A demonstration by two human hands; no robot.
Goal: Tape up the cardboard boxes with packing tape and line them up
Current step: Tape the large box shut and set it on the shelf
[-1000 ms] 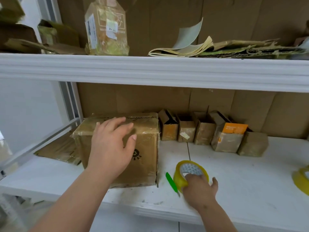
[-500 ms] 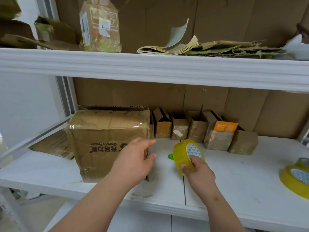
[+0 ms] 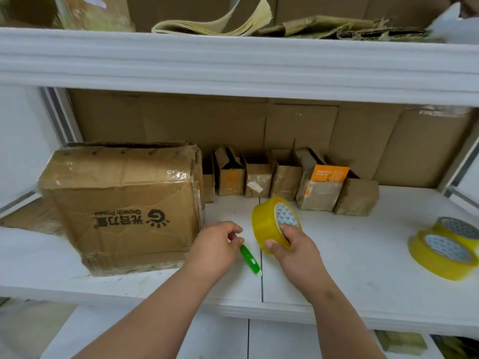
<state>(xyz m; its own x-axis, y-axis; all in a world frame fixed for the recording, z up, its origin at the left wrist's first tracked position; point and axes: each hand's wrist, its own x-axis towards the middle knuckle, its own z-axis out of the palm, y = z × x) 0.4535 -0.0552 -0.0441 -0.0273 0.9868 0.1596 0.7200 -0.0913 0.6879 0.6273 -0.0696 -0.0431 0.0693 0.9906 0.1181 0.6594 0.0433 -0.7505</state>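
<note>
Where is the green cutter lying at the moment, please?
On the white shelf, centre of the head view, the green cutter lies between both hands, its far end at the left hand.

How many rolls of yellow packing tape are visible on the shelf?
3: one roll held upright in the right hand; two stacked rolls, upper and lower, at the shelf's right edge. More may lie outside the view.

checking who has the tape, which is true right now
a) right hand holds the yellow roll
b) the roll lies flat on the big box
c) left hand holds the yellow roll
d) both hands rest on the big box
a: the right hand grips the yellow tape roll above the shelf.
</note>
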